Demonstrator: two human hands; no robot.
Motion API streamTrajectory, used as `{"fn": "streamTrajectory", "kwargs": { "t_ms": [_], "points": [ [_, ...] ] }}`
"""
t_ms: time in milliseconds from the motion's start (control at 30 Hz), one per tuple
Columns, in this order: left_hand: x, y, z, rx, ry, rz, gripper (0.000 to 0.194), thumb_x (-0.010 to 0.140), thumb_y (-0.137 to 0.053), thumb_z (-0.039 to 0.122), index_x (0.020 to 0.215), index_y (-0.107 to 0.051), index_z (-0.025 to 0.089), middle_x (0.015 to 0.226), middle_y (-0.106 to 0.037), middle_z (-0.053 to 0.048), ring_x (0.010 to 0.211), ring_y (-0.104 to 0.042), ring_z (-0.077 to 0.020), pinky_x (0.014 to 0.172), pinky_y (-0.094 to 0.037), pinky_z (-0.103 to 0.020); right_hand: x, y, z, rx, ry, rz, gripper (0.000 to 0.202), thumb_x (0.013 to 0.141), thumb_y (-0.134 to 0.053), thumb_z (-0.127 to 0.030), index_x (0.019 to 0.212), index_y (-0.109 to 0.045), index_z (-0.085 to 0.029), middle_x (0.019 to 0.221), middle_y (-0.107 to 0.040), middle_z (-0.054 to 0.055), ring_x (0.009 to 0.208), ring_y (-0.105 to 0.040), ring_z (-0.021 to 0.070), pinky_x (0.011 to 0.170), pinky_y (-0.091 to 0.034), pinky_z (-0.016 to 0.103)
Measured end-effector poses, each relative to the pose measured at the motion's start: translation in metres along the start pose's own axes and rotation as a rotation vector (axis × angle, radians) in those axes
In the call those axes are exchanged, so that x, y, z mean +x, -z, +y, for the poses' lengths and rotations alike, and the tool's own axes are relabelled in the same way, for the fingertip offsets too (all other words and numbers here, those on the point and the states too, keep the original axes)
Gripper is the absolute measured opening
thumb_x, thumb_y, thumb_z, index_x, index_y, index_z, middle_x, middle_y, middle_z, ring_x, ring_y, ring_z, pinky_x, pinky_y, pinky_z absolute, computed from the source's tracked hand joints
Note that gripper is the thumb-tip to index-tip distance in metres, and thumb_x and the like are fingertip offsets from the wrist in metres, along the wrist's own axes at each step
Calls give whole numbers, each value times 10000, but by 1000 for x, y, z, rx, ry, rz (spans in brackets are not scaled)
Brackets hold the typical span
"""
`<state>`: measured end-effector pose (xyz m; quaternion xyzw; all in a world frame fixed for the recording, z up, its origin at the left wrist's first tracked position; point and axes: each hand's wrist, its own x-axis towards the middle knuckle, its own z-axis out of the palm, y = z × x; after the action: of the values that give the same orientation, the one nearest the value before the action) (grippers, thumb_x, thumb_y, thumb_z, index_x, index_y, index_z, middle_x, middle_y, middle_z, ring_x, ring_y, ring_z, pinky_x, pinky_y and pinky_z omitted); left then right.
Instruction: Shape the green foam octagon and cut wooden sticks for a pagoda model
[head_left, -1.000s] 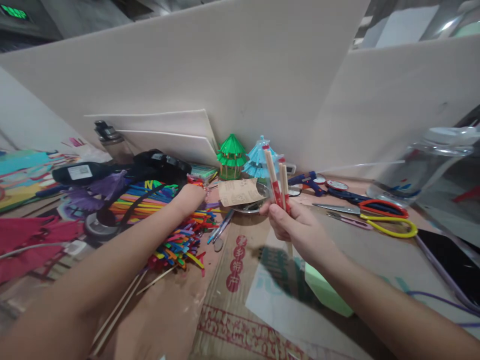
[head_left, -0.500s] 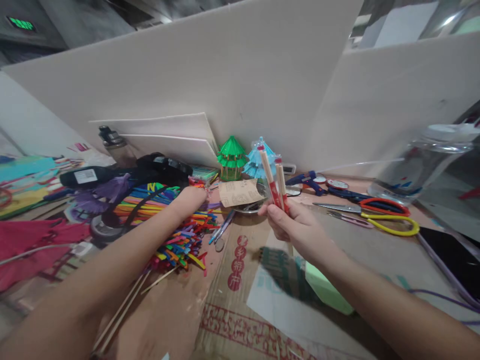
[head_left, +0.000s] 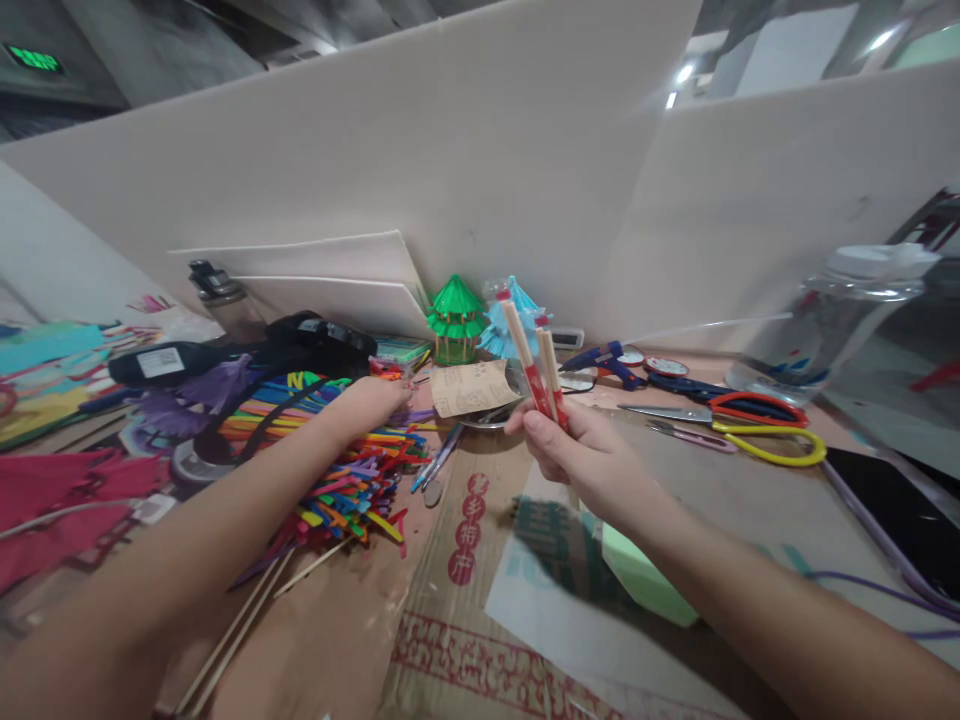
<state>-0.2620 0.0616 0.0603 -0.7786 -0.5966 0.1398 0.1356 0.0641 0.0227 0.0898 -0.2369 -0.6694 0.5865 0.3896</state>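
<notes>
My right hand [head_left: 566,440] is closed round two bundles of pale wooden chopsticks [head_left: 525,355] with red wrapping, held upright above the cardboard. My left hand [head_left: 375,402] reaches to the far edge of a pile of colourful craft strips [head_left: 367,495], close to small red pieces [head_left: 386,368]. Its fingers are mostly hidden from me. Between the hands, a brown paper card [head_left: 469,388] lies over a metal dish [head_left: 491,420]. Behind it stand a green model pavilion [head_left: 456,318] and a light blue one [head_left: 510,318], partly covered by the chopsticks.
Scissors [head_left: 765,432], a glue gun [head_left: 606,362], a phone [head_left: 892,515] and a clear water jug [head_left: 832,320] are on the right. A pale green block [head_left: 645,575] lies under my right forearm. At left are a red paper roof [head_left: 71,505] and thin sticks [head_left: 236,640].
The whole view has shifted slightly, so things appear a little further left. Both hands keep nearly the same places, the right still holding the chopsticks.
</notes>
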Motion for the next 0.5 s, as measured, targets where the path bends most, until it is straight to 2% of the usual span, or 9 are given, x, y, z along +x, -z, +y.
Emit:
{"fn": "streamTrajectory", "kwargs": {
  "t_ms": [133, 233, 300, 367, 500],
  "points": [
    [-15, -8, -3, -15, 45, 68, 299, 1040, -393, 222, 1220, -623, 157, 1074, -737, -138, 994, -720, -248, 845, -547, -333, 1, 0, -1, -31, 38, 20, 303, 935, -558, -472, 934, -648, -183, 606, -338, -70, 511, -259, 89, 494, -221, 260],
    [-16, -12, -4, -16, 90, 60, 293, 1047, -398, 227, 1219, -616, 135, 1065, -730, -147, 991, -718, -250, 856, -553, -356, 2, -1, -2, -50, 47, 30, 289, 936, -551, -454, 930, -654, -184, 603, -336, -66, 529, -274, 99, 519, -238, 269],
    [-9, -13, -4, -18, 90, 19, 248, 1025, -498, 255, 1200, -626, 134, 1116, -706, -122, 1020, -696, -233, 898, -558, -393, 1, -2, -2, -56, 43, 28, 294, 932, -554, -458, 924, -655, -182, 611, -352, -60, 538, -293, 101, 526, -246, 270],
    [1, -12, -2, -23, 88, -39, 289, 987, -595, 320, 1204, -624, 133, 1172, -671, -104, 1031, -671, -223, 902, -569, -428, -1, -4, -4, -60, 43, 18, 299, 925, -567, -469, 913, -651, -183, 618, -368, -55, 546, -311, 103, 528, -253, 268],
    [20, -10, -3, -42, 106, -111, 359, 967, -627, 355, 1259, -599, 148, 1245, -630, -110, 1058, -652, -233, 891, -576, -439, -4, -5, -10, -65, 57, 0, 310, 914, -590, -493, 901, -651, -190, 628, -388, -47, 585, -366, 117, 544, -288, 267]
  ]
}}
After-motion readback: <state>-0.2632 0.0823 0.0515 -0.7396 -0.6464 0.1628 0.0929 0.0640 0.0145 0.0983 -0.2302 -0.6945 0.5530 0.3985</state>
